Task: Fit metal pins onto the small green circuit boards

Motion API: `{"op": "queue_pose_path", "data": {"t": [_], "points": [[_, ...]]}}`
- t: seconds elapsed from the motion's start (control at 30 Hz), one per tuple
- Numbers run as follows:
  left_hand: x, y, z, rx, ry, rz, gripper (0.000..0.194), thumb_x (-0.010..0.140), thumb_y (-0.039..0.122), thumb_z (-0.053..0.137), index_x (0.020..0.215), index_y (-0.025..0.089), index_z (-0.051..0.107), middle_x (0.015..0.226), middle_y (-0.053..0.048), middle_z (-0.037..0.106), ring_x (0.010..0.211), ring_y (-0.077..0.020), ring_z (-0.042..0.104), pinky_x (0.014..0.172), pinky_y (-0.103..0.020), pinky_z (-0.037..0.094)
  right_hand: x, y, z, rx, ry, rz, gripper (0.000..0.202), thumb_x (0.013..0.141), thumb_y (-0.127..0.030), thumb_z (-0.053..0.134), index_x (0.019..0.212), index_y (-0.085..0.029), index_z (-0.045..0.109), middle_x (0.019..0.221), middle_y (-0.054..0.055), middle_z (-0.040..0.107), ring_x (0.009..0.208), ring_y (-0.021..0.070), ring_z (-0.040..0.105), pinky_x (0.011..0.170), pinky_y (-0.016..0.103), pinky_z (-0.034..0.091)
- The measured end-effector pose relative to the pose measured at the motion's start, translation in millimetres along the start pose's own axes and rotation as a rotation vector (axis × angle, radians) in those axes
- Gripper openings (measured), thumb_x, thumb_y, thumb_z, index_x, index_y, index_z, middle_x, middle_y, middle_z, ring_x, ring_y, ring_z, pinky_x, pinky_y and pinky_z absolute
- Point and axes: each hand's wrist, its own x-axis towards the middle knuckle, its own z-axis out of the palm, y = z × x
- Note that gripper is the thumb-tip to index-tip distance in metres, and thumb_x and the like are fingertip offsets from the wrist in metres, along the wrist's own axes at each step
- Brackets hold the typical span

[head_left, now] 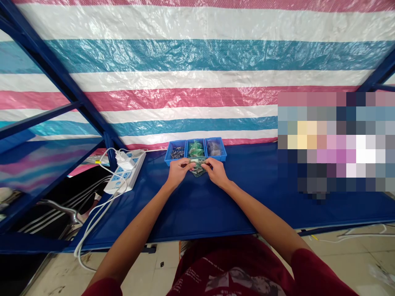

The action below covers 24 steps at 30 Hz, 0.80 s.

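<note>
My left hand [179, 172] and my right hand [217, 171] meet at the front of the blue bins, fingertips pinched on opposite sides of a small clear plastic bag [198, 171]. The bag has a greenish tint, and small dark and silvery pieces show in its lower part; their kind is too small to tell. Just beyond my hands three blue bins stand in a row. The left bin [168, 158] contains loose metal screws or pins. Green-tinted plastic bags [196, 148] fill the middle one, and greyish clear plastic bags [214, 147] lie in the right one.
A white power strip [125, 174] with a plugged-in adapter lies on the blue table [200, 213] at the left, its white cables [89, 230] running over the front edge. Blue metal frame posts [55, 53] rise at the left. A striped plastic sheet [191, 57] hangs behind. The right is blurred out.
</note>
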Motion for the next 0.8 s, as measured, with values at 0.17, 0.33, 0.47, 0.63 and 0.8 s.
{"op": "queue_pose_path", "data": {"t": [0.17, 0.33, 0.47, 0.63, 0.8], "points": [[0.4, 4.5, -1.4, 0.027, -0.065, -0.025, 0.036, 0.081, 0.041, 0.066, 0.056, 0.016, 0.059, 0.054, -0.001, 0.061, 0.050, -0.0118, 0.055, 0.053, -0.023, 0.045, -0.4, -3.7, 0.6, 0.006, -0.017, 0.022, 0.040, 0.094, -0.047, 0.045, 0.064, -0.021, 0.046, 0.060, -0.001, 0.049, 0.059, 0.0128, 0.046, 0.061, 0.025, 0.037], [1.2, 9.6, -5.9, 0.054, -0.075, 0.000, 0.045, 0.087, 0.045, 0.057, 0.053, 0.016, 0.054, 0.049, 0.001, 0.054, 0.048, -0.0102, 0.050, 0.053, -0.022, 0.042, -1.9, -6.4, -2.8, 0.094, 0.031, 0.021, 0.038, 0.099, -0.039, 0.034, 0.080, -0.019, 0.060, 0.069, 0.002, 0.057, 0.065, 0.0147, 0.055, 0.066, 0.027, 0.044], [2.4, 10.5, -6.4, -0.096, -0.120, -0.044, 0.047, 0.086, 0.054, 0.057, 0.058, 0.016, 0.054, 0.051, 0.000, 0.056, 0.048, -0.0109, 0.051, 0.053, -0.023, 0.044, -0.9, -4.0, -4.4, 0.140, 0.067, 0.010, 0.034, 0.095, -0.036, 0.043, 0.123, -0.022, 0.055, 0.112, 0.010, 0.058, 0.079, 0.0167, 0.059, 0.067, 0.029, 0.051], [2.3, 6.5, -2.1, -0.144, -0.204, -0.123, 0.054, 0.087, 0.060, 0.053, 0.057, 0.016, 0.053, 0.048, 0.000, 0.051, 0.043, -0.0098, 0.047, 0.046, -0.022, 0.041, 0.2, -3.6, -4.0, 0.106, 0.115, -0.061, 0.022, 0.093, -0.034, 0.047, 0.093, -0.021, 0.065, 0.103, 0.010, 0.059, 0.085, 0.0182, 0.059, 0.071, 0.030, 0.052], [2.6, 3.3, -3.0, -0.140, 0.012, -0.020, 0.047, 0.084, 0.061, 0.057, 0.099, 0.017, 0.066, 0.079, -0.004, 0.064, 0.060, -0.0128, 0.056, 0.048, -0.022, 0.046, 0.8, -7.6, -5.2, 0.109, 0.144, -0.039, 0.022, 0.092, -0.035, 0.047, 0.084, -0.019, 0.061, 0.092, 0.008, 0.061, 0.080, 0.0169, 0.059, 0.066, 0.027, 0.051]]}}
